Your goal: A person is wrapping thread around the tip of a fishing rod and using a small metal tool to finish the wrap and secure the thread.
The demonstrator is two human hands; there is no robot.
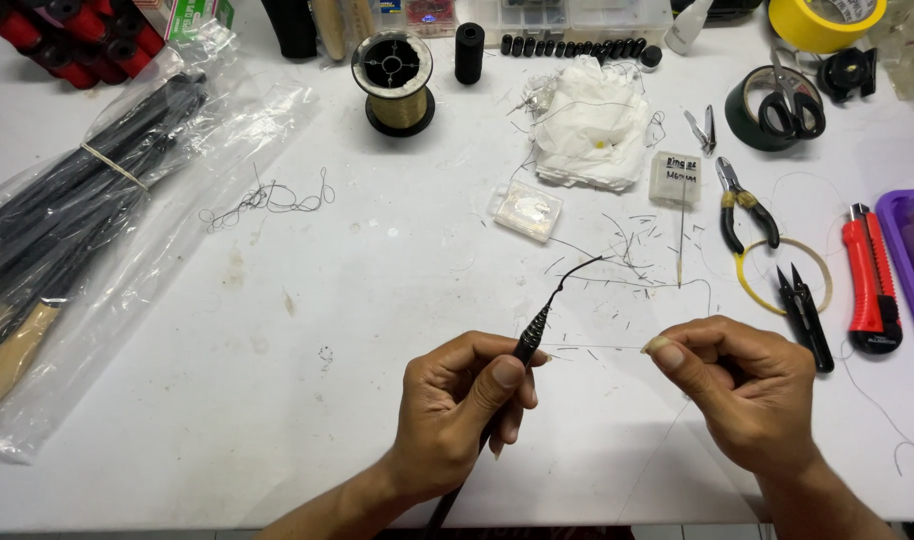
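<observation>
My left hand [462, 410] grips a thin black rod [533, 325] whose upper part is wound with dark thread and ends in a bent wire tip. My right hand [742, 385] pinches a fine thread [597, 348] that runs taut from the rod's wrapped part to my fingertips. Both hands hover over the near edge of the white table [357, 300]. Short thread clippings [627, 260] lie just beyond the rod's tip.
Black snips [805, 315], pliers [742, 205] and a red utility knife [870, 280] lie at right. Scissors rest on a tape roll [777, 110]. A gold thread spool [394, 82], white cloth [592, 125] and small clear boxes [527, 210] sit further back. Bagged black rods [67, 220] lie at left.
</observation>
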